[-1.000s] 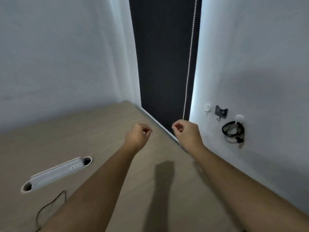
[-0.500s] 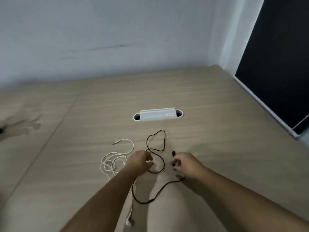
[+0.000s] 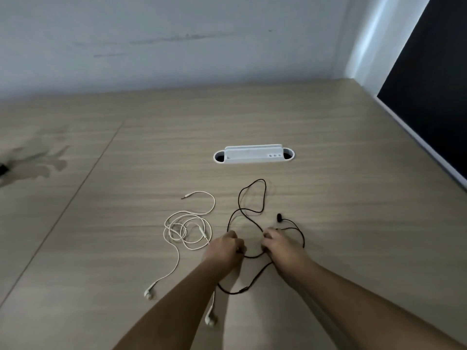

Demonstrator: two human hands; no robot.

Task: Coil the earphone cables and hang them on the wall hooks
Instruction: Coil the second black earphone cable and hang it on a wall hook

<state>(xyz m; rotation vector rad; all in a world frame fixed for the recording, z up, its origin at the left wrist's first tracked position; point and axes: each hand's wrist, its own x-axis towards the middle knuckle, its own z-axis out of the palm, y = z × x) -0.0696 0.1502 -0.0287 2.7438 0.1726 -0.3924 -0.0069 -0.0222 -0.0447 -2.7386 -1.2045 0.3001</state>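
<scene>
A black earphone cable lies in loose loops on the wooden desk, one black earbud to the right. My left hand and my right hand both pinch this black cable, a short span hanging between them. A white earphone cable lies tangled just left of my left hand, its plug pointing left and two white earbuds near the front edge. No wall hooks are in view.
A white cable-port cover is set into the desk behind the cables. A dark window blind runs along the right. A dark object and its shadow sit at the far left edge. A seam crosses the desk on the left.
My view swung from the wall hooks on the right down to the desk. Both hands came down onto the black cable and closed on it.
</scene>
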